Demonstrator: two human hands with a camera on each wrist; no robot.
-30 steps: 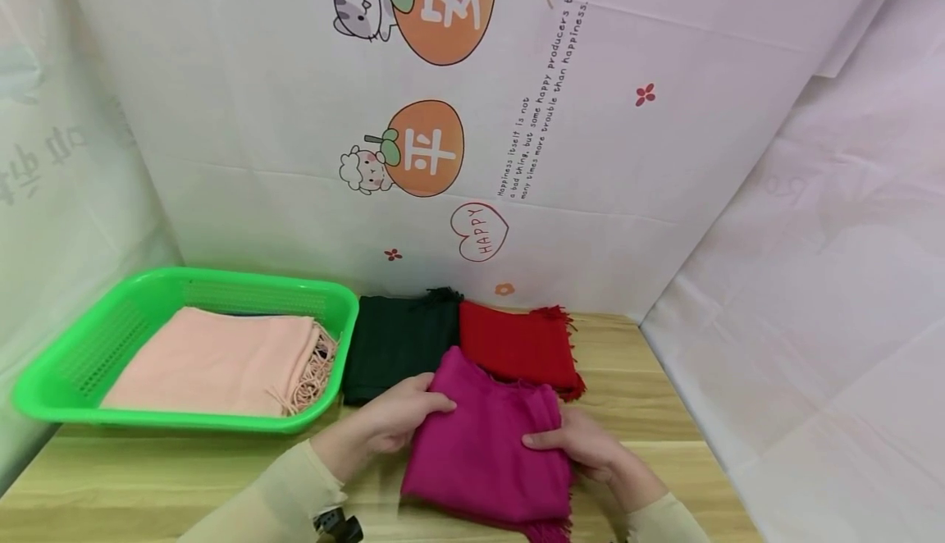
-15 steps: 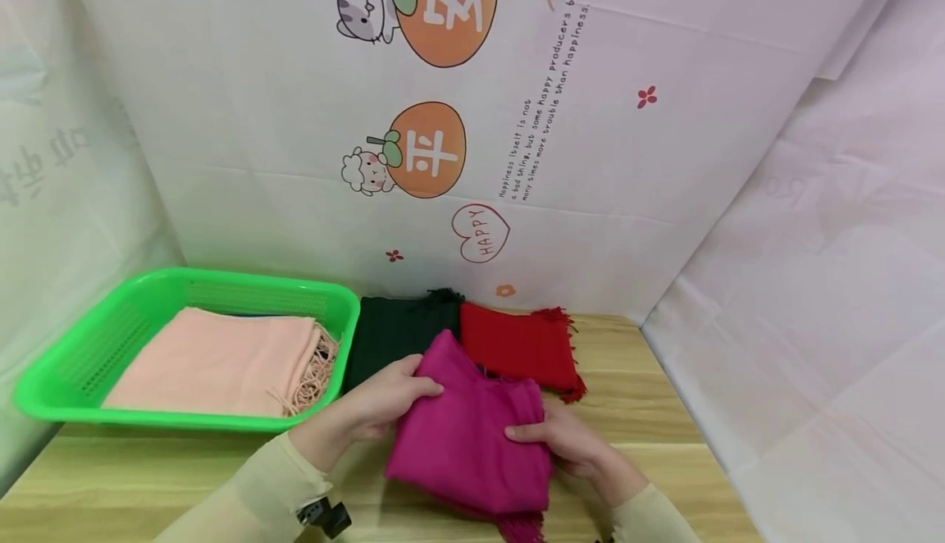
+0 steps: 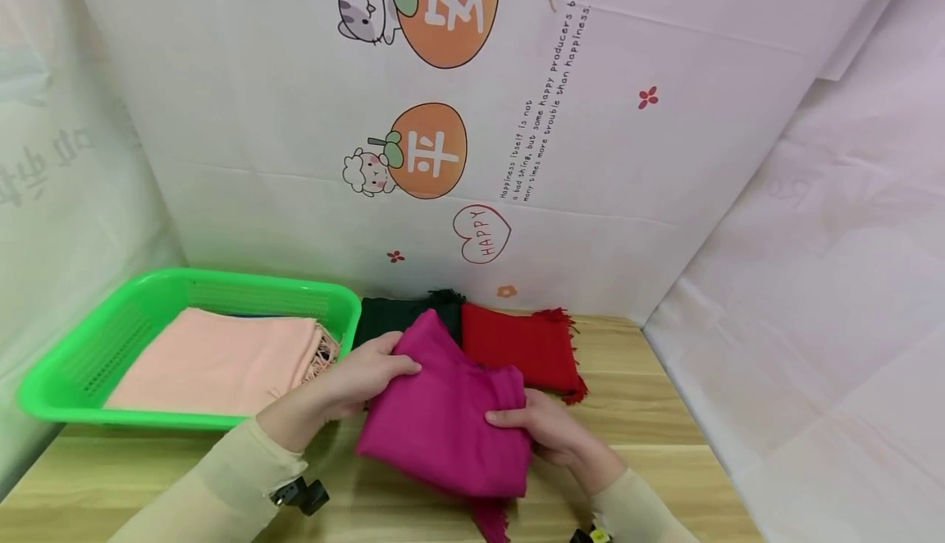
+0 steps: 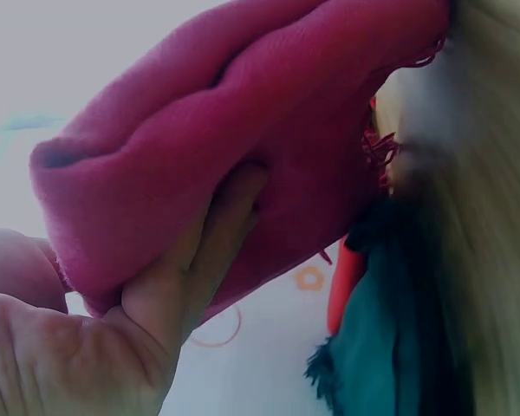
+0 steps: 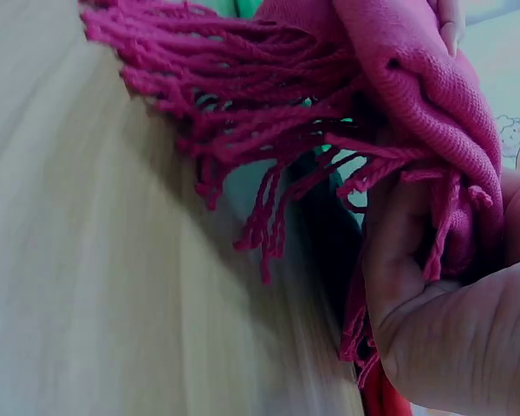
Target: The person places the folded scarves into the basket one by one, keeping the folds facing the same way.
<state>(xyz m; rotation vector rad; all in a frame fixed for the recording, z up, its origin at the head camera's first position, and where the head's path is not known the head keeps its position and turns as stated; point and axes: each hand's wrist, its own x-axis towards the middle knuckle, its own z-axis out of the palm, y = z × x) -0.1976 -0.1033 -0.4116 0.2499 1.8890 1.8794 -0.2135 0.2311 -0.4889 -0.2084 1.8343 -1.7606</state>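
Magenta scarf [image 3: 443, 424], folded, is held by both hands just above the wooden table [image 3: 650, 436], in front of the dark green scarf and the red scarf. Its far corner stands up toward the wall; a fringe hangs from its near lower edge. In the right wrist view the fringe [image 5: 269, 156] dangles clear of the table surface.

Left hand [image 3: 354, 379] grips the scarf's left edge, thumb on top of the cloth. The left wrist view confirms this: a thumb [image 4: 204, 251] pressed into the folded layers, the fabric bunched over it.

Right hand [image 3: 546, 432] grips the scarf's right edge, thumb laid across the top face. The right wrist view shows the palm [image 5: 442, 321] closed round the cloth with fringe strands trailing over it.

Dark green scarf [image 3: 384, 313] lies folded on the table against the wall, partly hidden behind the magenta one. Red scarf [image 3: 524, 346] lies folded just beside it on the right, fringe along its right edge; whether the two touch cannot be told.

Green basket [image 3: 81, 354] stands at the left end of the table, just beside the dark green scarf. A folded pink scarf [image 3: 214, 358] lies inside it, its fringe toward the basket's right wall.
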